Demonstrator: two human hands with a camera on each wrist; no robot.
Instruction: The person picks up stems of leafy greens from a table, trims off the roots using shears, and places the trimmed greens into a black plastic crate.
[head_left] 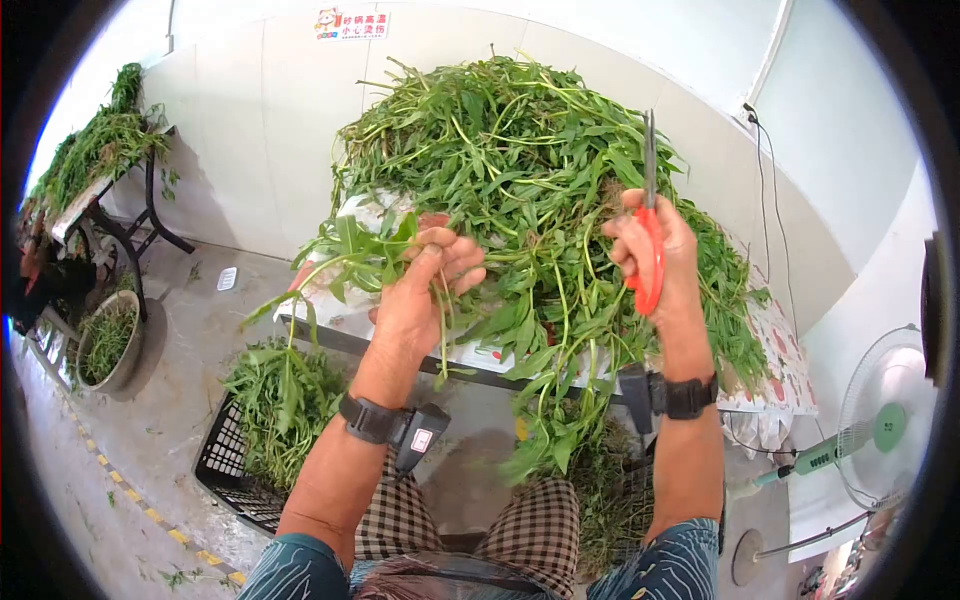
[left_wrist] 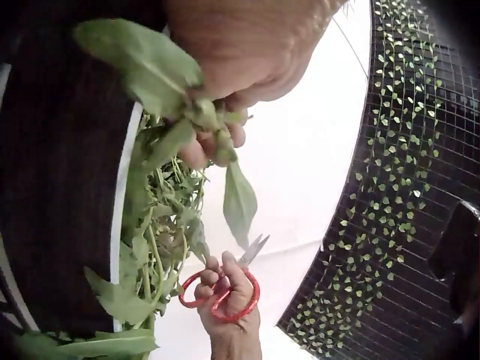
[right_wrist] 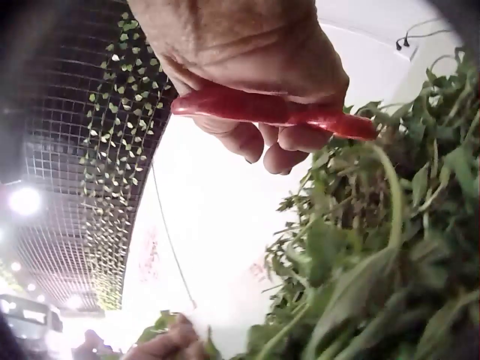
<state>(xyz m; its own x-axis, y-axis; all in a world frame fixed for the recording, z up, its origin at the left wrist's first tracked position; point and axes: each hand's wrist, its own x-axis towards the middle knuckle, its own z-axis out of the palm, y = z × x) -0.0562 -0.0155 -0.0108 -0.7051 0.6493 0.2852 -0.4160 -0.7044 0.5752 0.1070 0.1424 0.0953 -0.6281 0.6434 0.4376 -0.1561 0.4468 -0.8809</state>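
Note:
My left hand (head_left: 412, 290) pinches a leafy green stem (head_left: 372, 258) over the front left part of the table (head_left: 345, 318). Its leaves (left_wrist: 240, 199) spread below that hand in the left wrist view. In my right hand (head_left: 678, 250) is a pair of red-handled scissors (head_left: 650, 262), blades pointing up and away from me. The right fingers curl through the handles, close to the right side of a big heap of leafy stems (head_left: 500, 150). Several long stems (head_left: 565, 400) hang from the heap over the table's front edge. The right wrist view hides the blades.
A black crate (head_left: 222, 440) with cut greens (head_left: 285, 410) stands on the floor at lower left. More greens (head_left: 600, 500) lie low at the right, below the table. A fan (head_left: 885, 425) stands at right; a round tub (head_left: 130, 360) and second table are at left.

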